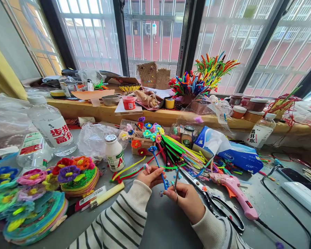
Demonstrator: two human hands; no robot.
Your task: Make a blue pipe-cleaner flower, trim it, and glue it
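My left hand (151, 175) pinches the stem of a blue pipe-cleaner flower (157, 160), its bloom pointing up and away from me. Closed around small scissors (176, 178), my right hand (185, 199) has its fingertips at the lower end of the same stem. The scissors' narrow blades point upward, and part of their handle is hidden by the fingers. Just beyond the hands, several finished pipe-cleaner flowers stand in a small wooden box (138, 151). Loose pipe cleaners (182, 152) lie in a bundle to its right.
Large black-handled scissors (223, 211) and a pink glue gun (237, 195) lie on the right. Coiled pipe-cleaner pieces with flowers (36, 214) fill the left, near a glue stick-like yellow rod (111, 193). A white bottle (114, 154) and a blue tissue pack (238, 157) stand farther back.
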